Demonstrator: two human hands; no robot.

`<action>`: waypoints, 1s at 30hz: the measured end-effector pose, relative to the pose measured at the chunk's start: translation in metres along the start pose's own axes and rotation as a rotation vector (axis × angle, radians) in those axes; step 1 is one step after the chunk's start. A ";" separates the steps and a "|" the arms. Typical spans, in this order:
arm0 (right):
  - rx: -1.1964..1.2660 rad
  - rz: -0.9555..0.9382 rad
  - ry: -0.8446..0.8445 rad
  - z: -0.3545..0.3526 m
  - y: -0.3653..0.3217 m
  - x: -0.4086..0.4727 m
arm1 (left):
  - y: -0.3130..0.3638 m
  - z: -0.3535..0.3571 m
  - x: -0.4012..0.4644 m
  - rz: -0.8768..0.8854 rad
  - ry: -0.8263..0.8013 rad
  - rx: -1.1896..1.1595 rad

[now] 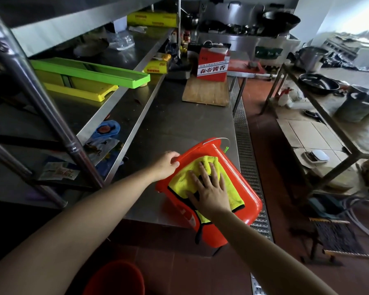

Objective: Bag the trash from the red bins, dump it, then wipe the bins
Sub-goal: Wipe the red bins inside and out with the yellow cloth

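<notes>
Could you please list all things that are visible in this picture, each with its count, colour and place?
red bin: 1, red-orange, lying on its side at the steel table's near edge
cloth: 1, yellow with dark edging, spread on the bin
second bin: 1, red, on the floor below, partly in view
steel table: 1, grey, centre
cutting board: 1, wooden, far end of table
red box: 1, red and white, on the board
slicer trays: 2, green and yellow, left shelf
floor drain grate: 1, metal, beside the table
left hand: grips the bin's edge
right hand: flat, presses the cloth
</notes>
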State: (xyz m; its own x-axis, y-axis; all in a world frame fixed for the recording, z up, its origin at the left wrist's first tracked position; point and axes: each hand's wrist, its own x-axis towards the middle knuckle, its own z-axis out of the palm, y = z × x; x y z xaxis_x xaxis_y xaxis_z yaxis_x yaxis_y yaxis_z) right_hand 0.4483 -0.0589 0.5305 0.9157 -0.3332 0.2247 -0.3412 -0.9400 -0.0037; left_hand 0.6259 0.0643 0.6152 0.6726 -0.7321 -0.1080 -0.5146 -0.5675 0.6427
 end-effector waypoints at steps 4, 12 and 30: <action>-0.003 -0.009 -0.004 0.000 -0.001 0.004 | 0.015 0.006 0.011 0.121 0.060 0.051; -0.026 -0.051 -0.037 -0.003 -0.009 0.008 | 0.011 0.004 0.011 0.189 0.059 0.199; 0.503 0.207 0.085 0.005 0.070 0.006 | 0.001 0.013 0.003 0.294 0.005 0.190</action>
State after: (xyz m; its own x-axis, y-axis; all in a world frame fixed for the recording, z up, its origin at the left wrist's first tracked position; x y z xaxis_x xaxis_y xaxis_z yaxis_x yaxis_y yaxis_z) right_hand 0.4312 -0.1268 0.5269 0.8126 -0.5274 0.2480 -0.3496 -0.7817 -0.5164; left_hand 0.6206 0.0562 0.6055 0.4832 -0.8731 0.0649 -0.7761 -0.3929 0.4933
